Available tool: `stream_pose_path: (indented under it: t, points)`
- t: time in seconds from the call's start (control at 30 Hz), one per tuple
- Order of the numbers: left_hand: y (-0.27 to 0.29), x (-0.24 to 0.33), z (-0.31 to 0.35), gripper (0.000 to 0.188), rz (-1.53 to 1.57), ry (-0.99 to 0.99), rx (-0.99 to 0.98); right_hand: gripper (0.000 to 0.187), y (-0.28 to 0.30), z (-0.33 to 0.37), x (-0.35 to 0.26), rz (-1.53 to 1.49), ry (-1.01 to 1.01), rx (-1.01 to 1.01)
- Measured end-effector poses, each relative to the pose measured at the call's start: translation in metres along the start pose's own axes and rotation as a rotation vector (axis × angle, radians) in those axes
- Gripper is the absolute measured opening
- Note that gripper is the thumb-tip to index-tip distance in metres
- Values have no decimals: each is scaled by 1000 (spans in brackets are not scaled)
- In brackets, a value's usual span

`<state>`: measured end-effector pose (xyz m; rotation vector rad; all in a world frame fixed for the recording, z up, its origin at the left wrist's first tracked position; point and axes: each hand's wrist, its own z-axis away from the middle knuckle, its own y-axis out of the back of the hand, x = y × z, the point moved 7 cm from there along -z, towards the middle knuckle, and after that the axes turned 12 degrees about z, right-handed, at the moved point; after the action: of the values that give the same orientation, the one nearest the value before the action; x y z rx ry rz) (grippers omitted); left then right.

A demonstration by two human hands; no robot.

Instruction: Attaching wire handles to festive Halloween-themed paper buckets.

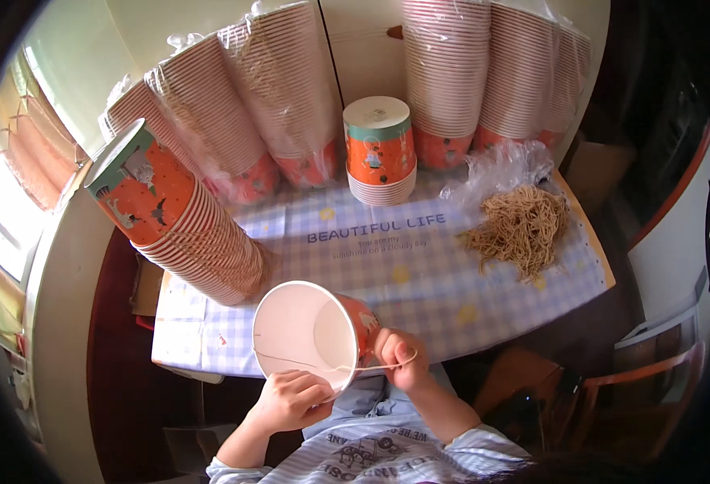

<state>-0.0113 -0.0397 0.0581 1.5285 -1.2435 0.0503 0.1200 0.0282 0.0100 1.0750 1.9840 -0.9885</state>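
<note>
A large orange paper bucket point(278, 323) with a white inside lies tilted at the table's near edge, its mouth facing me. My left hand point(294, 399) is closed over the bucket's lower rim, fingers reaching inside. A thin beige cord point(371, 368) runs from inside the bucket, past my left fingers, to my right hand point(403, 359). That hand pinches the cord beside the bucket's outer wall, and a short loop of it shows at the thumb. Whether my left fingers also press on the cord, I cannot tell.
A leaning stack of buckets point(201, 242) stands at the left. An upside-down stack point(379, 153) sits at the back middle. Tall bagged stacks point(278, 89) line the wall. A tangled cord heap point(524, 230) and clear plastic bag point(504, 169) lie right on the checked tablecloth point(355, 266).
</note>
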Motion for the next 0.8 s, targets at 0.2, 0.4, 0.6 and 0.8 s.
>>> stream_pose_path:
  t: [0.2,0.4,0.6,0.8]
  points:
    - [-1,0,8,19,27,-20,57,47,-13,-1,-16,122,80,-51]
    - [-2,2,8,20,27,-16,49,46,-15,-1,-18,168,72,-82]
    - [-4,4,5,20,14,-29,44,43,-16,-2,-18,207,65,-114]
    - [-6,7,1,20,10,-49,45,41,-14,-3,-21,224,33,-138]
